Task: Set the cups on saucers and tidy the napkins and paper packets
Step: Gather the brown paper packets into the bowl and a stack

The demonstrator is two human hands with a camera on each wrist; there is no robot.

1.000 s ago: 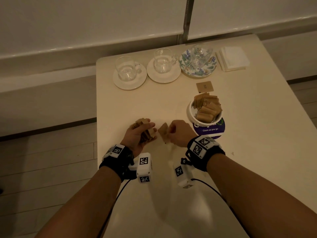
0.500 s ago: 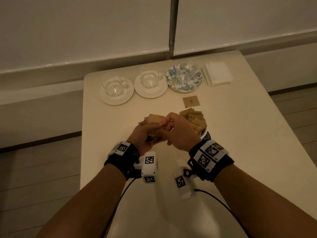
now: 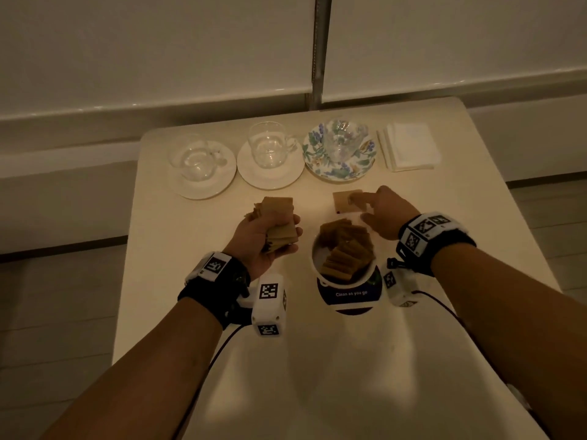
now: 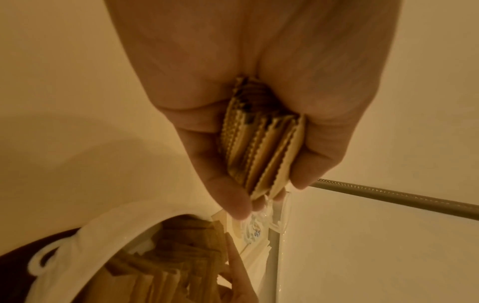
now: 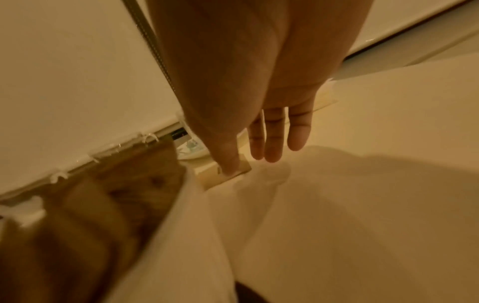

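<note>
Brown paper packets (image 3: 279, 222) are being gripped as a fanned stack in the left hand (image 3: 265, 239), whose fingers and thumb are curled round them; in the left wrist view their crimped edges (image 4: 261, 149) are being pressed between palm and fingertips. This hand is being held just left of the white bowl (image 3: 317, 265), which is being used here as the landmark. More brown packets (image 3: 344, 249) are being kept upright inside the bowl, and the bowl itself is being carried by a dark round coaster (image 3: 352, 296) printed with "Clean as you go". Just beyond the bowl, a single packet (image 3: 344, 201) is lying flat on the cream table (image 3: 460, 249), and it is being touched by the outstretched index finger (image 5: 228, 162) of the right hand (image 3: 382, 214), whose fingers are being kept straight and spread, nothing being grasped. Farther beyond the bowl, three glass cups are being borne on saucers: one (image 3: 195, 160) on a white saucer (image 3: 206, 188) far left, one (image 3: 268, 146) on a white saucer (image 3: 270, 179) beyond-left, and one (image 3: 343, 134) on a floral saucer (image 3: 340, 168) straight beyond. White napkins (image 3: 409, 146) are being kept stacked beyond-right of the bowl, beside the floral saucer.
</note>
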